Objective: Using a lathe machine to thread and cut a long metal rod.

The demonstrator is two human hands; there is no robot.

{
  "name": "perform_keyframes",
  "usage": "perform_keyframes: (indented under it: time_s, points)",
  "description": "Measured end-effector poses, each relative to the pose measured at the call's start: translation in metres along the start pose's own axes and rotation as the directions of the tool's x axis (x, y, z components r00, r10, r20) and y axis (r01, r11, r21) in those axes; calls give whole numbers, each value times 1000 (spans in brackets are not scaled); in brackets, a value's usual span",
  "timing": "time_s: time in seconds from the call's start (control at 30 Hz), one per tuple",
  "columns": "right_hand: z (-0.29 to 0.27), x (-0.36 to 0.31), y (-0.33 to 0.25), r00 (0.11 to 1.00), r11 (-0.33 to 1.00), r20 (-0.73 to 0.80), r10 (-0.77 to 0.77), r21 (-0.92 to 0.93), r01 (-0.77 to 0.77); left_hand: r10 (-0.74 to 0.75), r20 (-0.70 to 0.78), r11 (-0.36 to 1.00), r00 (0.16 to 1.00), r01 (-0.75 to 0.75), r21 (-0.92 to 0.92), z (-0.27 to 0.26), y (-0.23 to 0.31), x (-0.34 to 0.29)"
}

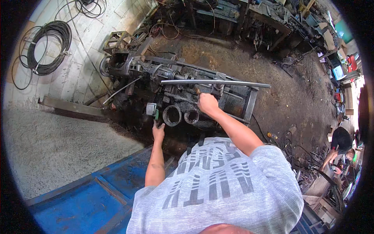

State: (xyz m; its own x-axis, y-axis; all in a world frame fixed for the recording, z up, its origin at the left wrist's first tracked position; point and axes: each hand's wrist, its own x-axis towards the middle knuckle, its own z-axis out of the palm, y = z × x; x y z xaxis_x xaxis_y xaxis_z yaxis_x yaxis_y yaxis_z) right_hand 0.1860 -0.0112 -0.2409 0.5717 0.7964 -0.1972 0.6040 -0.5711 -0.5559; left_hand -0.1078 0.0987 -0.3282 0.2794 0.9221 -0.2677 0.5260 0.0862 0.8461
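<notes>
Below me stands a greasy, lathe-like machine (171,74) with a long grey metal bar (237,83) lying across its upper side. My right hand (208,104) is closed in a fist over the machine bed, around a short brownish handle (197,92) mostly hidden by the fingers. My left hand (158,128) reaches to the machine's near side, its thumb and fingers apart. Its fingertips are at the lower end of a green strip-like part (157,114) beside a small grey box (151,109). Two round metal rings (172,116) sit between my hands.
A blue metal panel (78,206) lies at the lower left. Coiled black cable (48,47) hangs on the pale wall. Dark workbenches (269,23) line the far side. At the right, another person (341,142) bends among metal scraps. A crate (116,40) stands behind the machine.
</notes>
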Motion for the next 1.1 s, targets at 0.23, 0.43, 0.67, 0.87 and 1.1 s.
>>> perform_keyframes:
  time_s: [0.23,0.43,0.67,0.87,1.1]
  points:
    - [7,-1,9,997,996,-18,75,59,-74,-38,2,998,999,37,50,0,17,-3]
    - [7,4,12,996,993,-25,80,94,-78,-71,57,990,996,63,127,-6,19,0]
    - [16,-44,33,1000,966,1,14,257,-13,-88,135,995,987,94,-35,-12,0,8]
    - [10,-95,116,954,923,297,-46,377,-72,-168,176,985,970,173,-16,-14,19,-2]
    - [66,-148,196,826,615,478,300,565,-550,-129,178,992,975,125,33,-4,-3,3]
